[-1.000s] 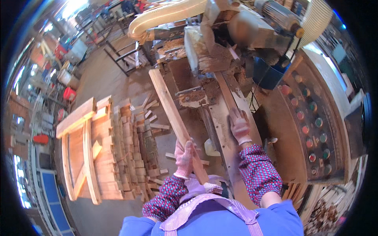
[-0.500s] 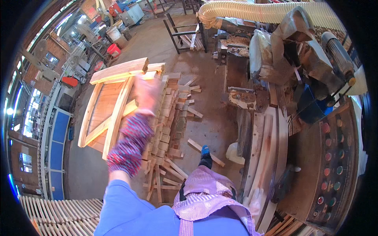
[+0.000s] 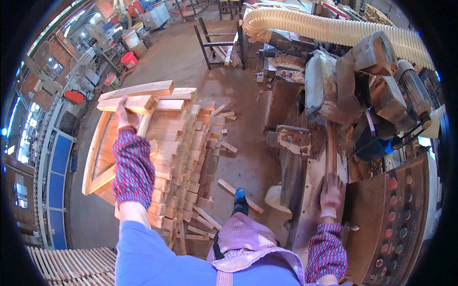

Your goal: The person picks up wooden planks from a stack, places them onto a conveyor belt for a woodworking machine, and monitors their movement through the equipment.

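My left hand [image 3: 125, 114], in a pale work glove, is closed around a light wooden board [image 3: 136, 102] on top of the wood stack. Another wooden board [image 3: 138, 89] lies just beyond it. My right hand [image 3: 330, 193], also gloved, rests with fingers stretched forward on the machine bed [image 3: 312, 186], at the near end of a narrow wooden strip [image 3: 331, 150]. The strip's far end runs under the machine's metal housing and is hidden. Below my left hand, the stack [image 3: 164, 159] holds layered boards, with loose battens laid across its top.
Wood offcuts [image 3: 207, 219] litter the floor between the stack and the machine. A control panel [image 3: 398, 224] with coloured buttons is at the right. A ribbed hose [image 3: 329, 26] crosses the top right. Slatted wood pieces [image 3: 71, 262] lie at the lower left.
My left hand has moved left across the stack and taken hold of a board. My right hand has moved forward along the machine bed, and the strip now lies farther ahead.
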A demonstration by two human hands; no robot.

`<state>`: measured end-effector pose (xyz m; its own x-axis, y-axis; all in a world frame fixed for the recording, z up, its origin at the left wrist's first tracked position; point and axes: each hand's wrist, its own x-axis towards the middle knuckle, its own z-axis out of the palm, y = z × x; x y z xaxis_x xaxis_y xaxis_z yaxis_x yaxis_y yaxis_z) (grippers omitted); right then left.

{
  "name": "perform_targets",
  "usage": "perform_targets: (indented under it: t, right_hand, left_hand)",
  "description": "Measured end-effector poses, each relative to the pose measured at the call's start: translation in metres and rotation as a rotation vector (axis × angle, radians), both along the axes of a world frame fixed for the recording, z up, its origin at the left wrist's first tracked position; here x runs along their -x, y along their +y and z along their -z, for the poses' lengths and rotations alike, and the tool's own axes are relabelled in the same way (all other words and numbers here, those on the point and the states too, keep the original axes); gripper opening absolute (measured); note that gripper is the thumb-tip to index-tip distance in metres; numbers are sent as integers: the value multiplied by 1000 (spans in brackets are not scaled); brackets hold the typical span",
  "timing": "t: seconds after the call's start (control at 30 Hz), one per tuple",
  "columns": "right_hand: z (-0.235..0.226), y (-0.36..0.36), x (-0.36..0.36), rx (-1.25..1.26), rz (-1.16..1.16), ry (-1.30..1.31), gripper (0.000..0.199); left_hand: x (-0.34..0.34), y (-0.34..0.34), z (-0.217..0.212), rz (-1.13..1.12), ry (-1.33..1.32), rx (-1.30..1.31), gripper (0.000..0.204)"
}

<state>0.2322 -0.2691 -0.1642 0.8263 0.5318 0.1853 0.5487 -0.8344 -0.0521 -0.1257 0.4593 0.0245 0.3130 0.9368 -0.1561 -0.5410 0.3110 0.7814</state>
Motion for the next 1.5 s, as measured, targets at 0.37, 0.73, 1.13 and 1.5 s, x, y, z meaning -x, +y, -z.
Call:
perform_targets:
  t: [0.37, 0.73, 1.13, 1.5]
  right_hand:
    - [-197, 104, 205, -865, -719, 999, 79]
    - [-69, -144, 322, -431, 28, 335, 57]
    - [-7, 13, -11, 10, -32, -49, 53]
    - [-90, 19, 225, -768, -213, 769, 88]
  left_hand:
    - [-58, -453, 15, 64, 49, -213, 48]
    - [-76, -551, 79, 566, 96, 64, 36]
    - [-105, -533, 99, 603, 74, 19, 37]
    - [-112, -494, 97, 860, 672, -1046, 89]
